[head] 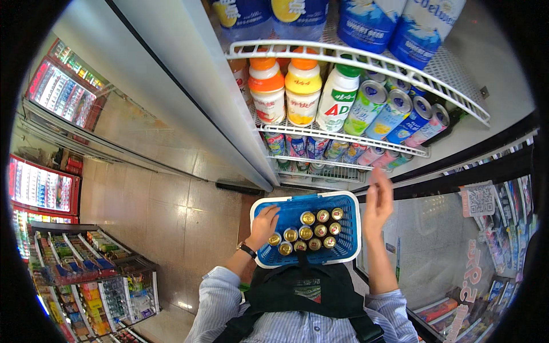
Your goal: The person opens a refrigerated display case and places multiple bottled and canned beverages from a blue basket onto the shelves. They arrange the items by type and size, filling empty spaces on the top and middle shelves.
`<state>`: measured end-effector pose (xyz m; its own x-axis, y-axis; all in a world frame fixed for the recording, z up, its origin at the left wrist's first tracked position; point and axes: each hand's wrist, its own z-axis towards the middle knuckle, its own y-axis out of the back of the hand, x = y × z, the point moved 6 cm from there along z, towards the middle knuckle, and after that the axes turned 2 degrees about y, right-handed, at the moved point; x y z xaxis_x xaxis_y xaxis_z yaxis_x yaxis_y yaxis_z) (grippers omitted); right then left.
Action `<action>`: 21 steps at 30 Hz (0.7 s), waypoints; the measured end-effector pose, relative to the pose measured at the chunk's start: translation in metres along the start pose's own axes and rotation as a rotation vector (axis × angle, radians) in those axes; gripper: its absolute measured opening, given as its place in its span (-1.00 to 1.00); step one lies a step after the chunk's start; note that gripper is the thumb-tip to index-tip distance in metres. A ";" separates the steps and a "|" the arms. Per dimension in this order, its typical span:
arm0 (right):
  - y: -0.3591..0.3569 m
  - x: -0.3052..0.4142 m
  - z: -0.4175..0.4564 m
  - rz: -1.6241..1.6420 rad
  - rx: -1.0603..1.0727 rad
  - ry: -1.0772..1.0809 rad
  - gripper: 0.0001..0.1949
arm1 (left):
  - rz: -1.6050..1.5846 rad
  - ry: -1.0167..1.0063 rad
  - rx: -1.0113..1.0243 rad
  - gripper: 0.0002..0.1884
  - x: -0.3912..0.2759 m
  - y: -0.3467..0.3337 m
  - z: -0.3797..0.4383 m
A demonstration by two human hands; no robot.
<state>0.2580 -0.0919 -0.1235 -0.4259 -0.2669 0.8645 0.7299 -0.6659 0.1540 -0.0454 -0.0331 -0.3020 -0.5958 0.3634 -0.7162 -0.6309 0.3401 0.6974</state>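
A blue plastic basket with a white rim (359,231) stands close in front of my body. Several drink cans with gold tops (305,233) stand upright in it, mostly towards its right and near side. My left hand (264,225) is over the basket's left side, above a can at the left end; no object shows in it, though its underside is hidden. To the right of the basket, my right hand (379,199) is raised, slightly blurred, with nothing visible in it. Its fingertips are near the lowest shelves of an open drinks fridge (309,184).
White wire shelves (343,137) hold plastic bottles (303,92) and cans (388,113). The fridge's glass door (429,231) stands open at the right. A snack rack (94,278) is at the lower left, on a tiled floor (167,214). More lit fridges line the far left.
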 end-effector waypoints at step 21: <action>-0.035 -0.108 -0.194 -0.189 0.502 -0.463 -0.77 | 0.323 0.308 0.438 -0.57 0.120 -0.149 -0.091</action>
<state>0.1746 -0.1747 -0.3146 -0.3797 0.2197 0.8986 0.8716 -0.2407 0.4271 -0.0681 -0.1190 -0.4946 -0.8794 0.2627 -0.3971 -0.1719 0.6025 0.7794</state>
